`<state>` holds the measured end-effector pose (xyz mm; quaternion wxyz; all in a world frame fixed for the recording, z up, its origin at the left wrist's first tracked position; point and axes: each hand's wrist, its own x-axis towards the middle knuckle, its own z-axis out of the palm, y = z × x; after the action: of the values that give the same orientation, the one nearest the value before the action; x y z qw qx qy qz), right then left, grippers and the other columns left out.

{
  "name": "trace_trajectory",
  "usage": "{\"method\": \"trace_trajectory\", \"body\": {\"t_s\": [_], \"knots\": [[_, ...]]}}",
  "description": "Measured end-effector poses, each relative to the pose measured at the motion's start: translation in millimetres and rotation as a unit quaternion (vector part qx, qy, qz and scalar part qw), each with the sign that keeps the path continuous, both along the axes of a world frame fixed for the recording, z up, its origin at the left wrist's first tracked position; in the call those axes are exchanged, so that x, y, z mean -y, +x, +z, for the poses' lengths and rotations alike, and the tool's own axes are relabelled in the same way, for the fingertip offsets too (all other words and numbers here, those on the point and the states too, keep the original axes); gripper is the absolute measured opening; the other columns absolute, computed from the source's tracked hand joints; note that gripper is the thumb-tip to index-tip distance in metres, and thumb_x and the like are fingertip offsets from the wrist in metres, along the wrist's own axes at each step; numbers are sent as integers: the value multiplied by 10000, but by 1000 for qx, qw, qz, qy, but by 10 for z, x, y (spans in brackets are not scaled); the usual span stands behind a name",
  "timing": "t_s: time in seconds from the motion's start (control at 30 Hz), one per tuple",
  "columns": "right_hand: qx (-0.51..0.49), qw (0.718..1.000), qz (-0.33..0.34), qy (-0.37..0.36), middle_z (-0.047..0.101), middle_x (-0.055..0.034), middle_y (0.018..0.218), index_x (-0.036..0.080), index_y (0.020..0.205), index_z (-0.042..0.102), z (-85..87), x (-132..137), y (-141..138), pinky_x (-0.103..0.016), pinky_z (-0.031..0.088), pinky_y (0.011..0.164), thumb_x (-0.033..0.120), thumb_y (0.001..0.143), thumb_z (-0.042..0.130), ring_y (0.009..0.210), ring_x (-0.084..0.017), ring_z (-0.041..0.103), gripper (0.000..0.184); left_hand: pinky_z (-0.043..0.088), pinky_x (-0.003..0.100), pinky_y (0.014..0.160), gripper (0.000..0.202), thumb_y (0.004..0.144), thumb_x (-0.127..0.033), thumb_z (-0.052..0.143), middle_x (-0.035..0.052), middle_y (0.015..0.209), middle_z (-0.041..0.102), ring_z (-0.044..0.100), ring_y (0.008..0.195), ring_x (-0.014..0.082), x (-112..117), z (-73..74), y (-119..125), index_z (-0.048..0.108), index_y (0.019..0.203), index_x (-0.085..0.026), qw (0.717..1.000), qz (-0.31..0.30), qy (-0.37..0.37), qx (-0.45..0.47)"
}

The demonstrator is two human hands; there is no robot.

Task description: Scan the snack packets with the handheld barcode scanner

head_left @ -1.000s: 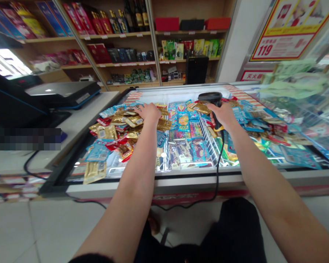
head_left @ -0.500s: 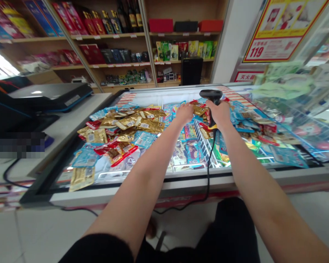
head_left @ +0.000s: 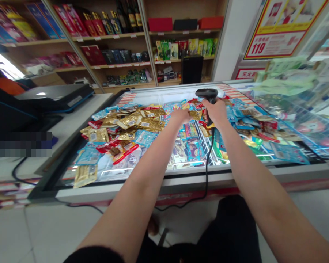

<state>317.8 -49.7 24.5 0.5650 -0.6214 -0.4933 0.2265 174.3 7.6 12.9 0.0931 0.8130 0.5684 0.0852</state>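
Barcode scanner [head_left: 207, 94] upright in raised right hand [head_left: 215, 113]

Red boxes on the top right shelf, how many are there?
2: one red box at the left end of the shelf, another red box at its right end, a black box between them. Others may be hidden behind.

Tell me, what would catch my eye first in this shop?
Your eye would likely land first on the heap of gold and blue snack packets on the chest freezer at centre. Above it, the right hand grips a black handheld barcode scanner, while the left hand reaches over the packets. Behind stand wooden shelves of boxed goods, with a red-and-yellow poster at upper right.
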Motion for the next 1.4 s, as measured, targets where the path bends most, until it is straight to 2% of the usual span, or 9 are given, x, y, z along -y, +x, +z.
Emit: {"method": "trace_trajectory", "body": {"t_s": [0.13, 0.3, 0.43, 0.6, 0.73, 0.87, 0.97, 1.17, 1.4], "knots": [[17, 1000, 13, -7, 551, -4, 490, 226, 713, 494, -51, -22, -21, -282, 428, 355, 413, 829, 614, 359, -176, 541, 251, 416, 477, 1058, 700, 807, -623, 567, 173, 1486, 425, 443, 1337, 383, 130, 66, -197, 508, 1392, -242, 998, 38, -9, -57], [31, 999, 33, -18, 575, -15, 511, 221, 711, 510, -37, 27, -60, -268, 404, 336, 365, 824, 632, 352, -167, 540, 221, 339, 552, 1100, 736, 806, -759, 440, 157, 1499, 411, 353, 1393, 407, 177, -4, -357, 533, 1358, -281, 998, 47, 10, -35], [5, 999, 45, -18, 553, -3, 491, 222, 735, 505, -23, 47, -74, -259, 394, 326, 343, 822, 654, 341, -155, 515, 211, 335, 562, 1095, 641, 907, -667, 327, 148, 1473, 464, 374, 1385, 385, 136, -113, -387, 531, 1355, -255, 999, 39, 36, 9], [-17, 998, 53, -21, 547, 1, 487, 228, 735, 490, -22, 55, -83, -280, 394, 309, 324, 821, 647, 327, -171, 514, 203, 321, 553, 1111, 523, 848, -545, 561, 114, 1463, 502, 370, 1392, 373, 49, -201, -367, 582, 1271, -238, 999, -4, 23, 37], [-28, 997, 65, -25, 543, 8, 482, 229, 743, 488, -18, 70, -94, -274, 398, 309, 317, 819, 657, 325, -161, 506, 205, 459, 403, 979, 554, 744, -339, 718, 115, 1195, 670, 571, 1181, 311, 12, -157, -388, 565, 1252, -180, 991, 7, 36, 127], [-24, 996, 83, -33, 538, 18, 466, 225, 747, 488, 0, 100, -120, -259, 391, 304, 308, 817, 669, 319, -147, 491, 210, 498, 327, 859, 311, 769, -173, 644, 69, 1016, 709, 657, 959, 233, -68, -120, -441, 639, 1080, -177, 968, 49, 61, 237], [-18, 994, 105, -32, 538, 21, 460, 222, 737, 486, 23, 139, -146, -253, 381, 296, 304, 819, 668, 311, -143, 484, 215, 503, 307, 820, 208, 750, -149, 644, 38, 912, 712, 661, 875, 203, -183, -151, -488, 680, 953, -175, 945, 99, 59, 306], [-24, 976, 210, -57, 534, 28, 434, 225, 750, 482, 32, 202, -153, -244, 375, 301, 369, 797, 731, 316, -131, 462, 291, 504, 289, 725, 221, 714, -193, 679, 14, 757, 700, 667, 765, 190, -390, -240, -587, 714, 931, -178, 884, 169, 58, 432], [21, 959, 268, -85, 522, -4, 410, 219, 661, 478, 37, 229, -126, -277, 374, 312, 418, 806, 716, 312, -143, 448, 343, 512, 286, 775, 240, 698, -210, 657, 7, 816, 706, 665, 867, 198, -484, -255, -713, 705, 932, -188, 873, 166, 107, 445]]}}
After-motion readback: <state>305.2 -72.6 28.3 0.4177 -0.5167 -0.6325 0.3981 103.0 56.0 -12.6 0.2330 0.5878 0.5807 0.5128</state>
